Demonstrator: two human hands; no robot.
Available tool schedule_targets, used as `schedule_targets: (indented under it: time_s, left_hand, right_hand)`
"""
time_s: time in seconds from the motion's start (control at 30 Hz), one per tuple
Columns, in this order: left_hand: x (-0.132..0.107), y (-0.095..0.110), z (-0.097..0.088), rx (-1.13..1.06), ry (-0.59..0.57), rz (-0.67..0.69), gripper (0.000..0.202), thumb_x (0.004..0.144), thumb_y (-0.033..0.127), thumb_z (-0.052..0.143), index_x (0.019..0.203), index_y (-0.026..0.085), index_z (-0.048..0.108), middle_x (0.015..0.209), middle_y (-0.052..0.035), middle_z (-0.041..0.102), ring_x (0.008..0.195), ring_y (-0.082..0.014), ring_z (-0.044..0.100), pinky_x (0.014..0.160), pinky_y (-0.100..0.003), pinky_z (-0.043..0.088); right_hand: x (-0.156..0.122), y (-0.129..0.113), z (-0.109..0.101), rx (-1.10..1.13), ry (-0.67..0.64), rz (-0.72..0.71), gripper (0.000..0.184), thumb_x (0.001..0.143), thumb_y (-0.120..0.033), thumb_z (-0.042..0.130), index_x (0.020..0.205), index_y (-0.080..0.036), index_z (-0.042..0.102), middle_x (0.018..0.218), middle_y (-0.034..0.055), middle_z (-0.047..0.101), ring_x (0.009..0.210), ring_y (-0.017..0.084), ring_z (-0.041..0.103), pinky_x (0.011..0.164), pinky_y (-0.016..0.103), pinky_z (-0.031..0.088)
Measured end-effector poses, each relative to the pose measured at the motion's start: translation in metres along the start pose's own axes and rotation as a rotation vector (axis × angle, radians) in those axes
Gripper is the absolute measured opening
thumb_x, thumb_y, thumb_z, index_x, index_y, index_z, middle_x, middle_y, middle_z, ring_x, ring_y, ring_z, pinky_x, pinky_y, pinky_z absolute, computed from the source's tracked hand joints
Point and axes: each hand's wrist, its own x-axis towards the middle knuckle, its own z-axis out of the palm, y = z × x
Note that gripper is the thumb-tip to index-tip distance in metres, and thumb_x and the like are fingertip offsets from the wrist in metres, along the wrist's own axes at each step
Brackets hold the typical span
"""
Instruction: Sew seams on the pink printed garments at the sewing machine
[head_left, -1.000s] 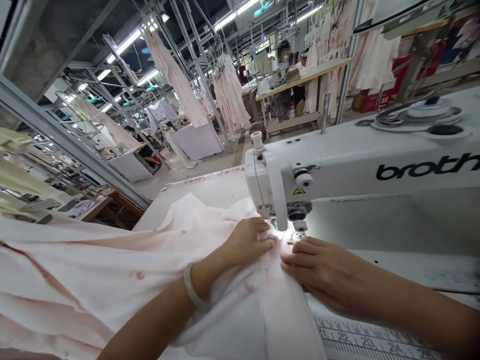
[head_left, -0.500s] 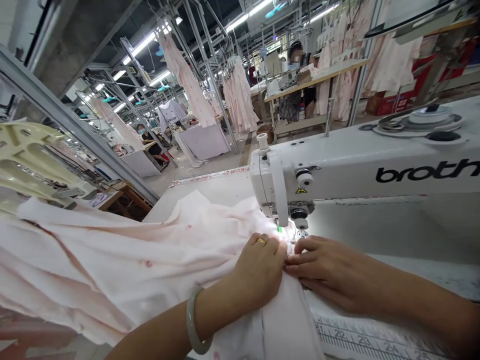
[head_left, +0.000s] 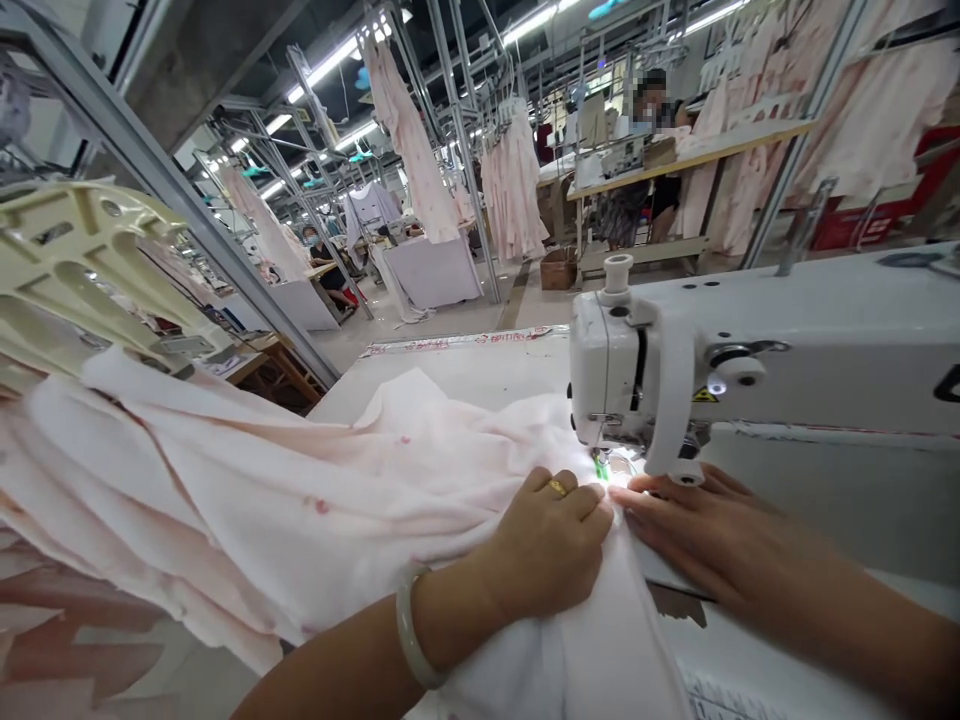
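Pale pink fabric [head_left: 360, 490] with small reddish motifs spreads over the sewing table and drapes off to the left. My left hand [head_left: 551, 540], with a gold ring and a pale bangle, is closed on this cloth just in front of the needle area. Beside it, my right hand [head_left: 712, 530] lies fairly flat at the fabric's right edge, fingers stretched toward the presser foot, partly hidden by the machine's white guard. The white sewing machine [head_left: 622, 360] stands above both hands, its lamp lighting the stitching spot. A small green piece [head_left: 601, 467] shows by the needle.
A cream plastic frame [head_left: 105, 240] and a metal post [head_left: 172, 180] stand at the left. Part of a printed ruler [head_left: 720, 700] shows on the table's near edge. Behind are hanging pink garments [head_left: 514, 190] and a person [head_left: 649, 150] at another machine.
The view has shifted, so the machine sits farther right and shows less of its arm. My right hand's fingers, bent at the cloth edge before, now reach flatter under the machine head.
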Motion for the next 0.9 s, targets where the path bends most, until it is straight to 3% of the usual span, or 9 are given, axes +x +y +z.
schedule_targets:
  time_s: [0.1, 0.33, 0.53, 0.73, 0.9]
  left_hand:
    - [0.000, 0.001, -0.003, 0.011, -0.056, 0.010, 0.027, 0.098, 0.023, 0.055, 0.120, 0.011, 0.066, 0.122, -0.0121, 0.073, 0.099, -0.0274, 0.062, 0.083, -0.045, 0.046]
    - [0.004, -0.002, -0.001, 0.028, -0.097, 0.021, 0.027, 0.098, 0.021, 0.054, 0.122, 0.011, 0.064, 0.126, -0.0143, 0.070, 0.103, -0.0276, 0.062, 0.085, -0.044, 0.047]
    - [0.017, -0.015, 0.002, 0.022, -0.142, -0.009, 0.028, 0.096, 0.020, 0.056, 0.121, 0.012, 0.062, 0.136, -0.0150, 0.068, 0.111, -0.0285, 0.062, 0.089, -0.044, 0.050]
    - [0.018, -0.017, -0.001, 0.007, -0.137, -0.018, 0.023, 0.095, 0.019, 0.058, 0.116, 0.013, 0.064, 0.135, -0.0146, 0.068, 0.112, -0.0290, 0.062, 0.089, -0.045, 0.052]
    - [0.019, -0.019, -0.002, -0.039, -0.135, -0.041, 0.021, 0.095, 0.019, 0.058, 0.114, 0.014, 0.065, 0.136, -0.0130, 0.069, 0.117, -0.0296, 0.063, 0.095, -0.047, 0.052]
  right_hand:
    - [0.000, 0.000, 0.001, -0.027, 0.009, -0.010, 0.043, 0.112, -0.032, 0.047, 0.153, -0.036, 0.055, 0.117, 0.0000, 0.079, 0.098, 0.023, 0.077, 0.103, 0.048, 0.052]
    - [0.008, -0.012, -0.005, -0.093, 0.072, -0.003, 0.043, 0.110, -0.031, 0.045, 0.150, -0.037, 0.057, 0.115, 0.0013, 0.080, 0.093, 0.028, 0.077, 0.095, 0.052, 0.052]
    - [0.007, -0.007, -0.003, -0.133, -0.016, 0.041, 0.040, 0.111, -0.039, 0.046, 0.148, -0.030, 0.057, 0.113, 0.0055, 0.078, 0.093, 0.029, 0.075, 0.085, 0.049, 0.055]
    - [-0.004, 0.002, 0.005, -0.126, -0.036, 0.088, 0.040, 0.110, -0.045, 0.051, 0.146, -0.029, 0.060, 0.117, 0.0085, 0.077, 0.109, 0.032, 0.072, 0.100, 0.054, 0.052]
    - [0.001, 0.005, 0.005, -0.088, -0.044, 0.118, 0.037, 0.112, -0.041, 0.050, 0.146, -0.029, 0.058, 0.121, 0.0080, 0.076, 0.105, 0.030, 0.074, 0.106, 0.056, 0.051]
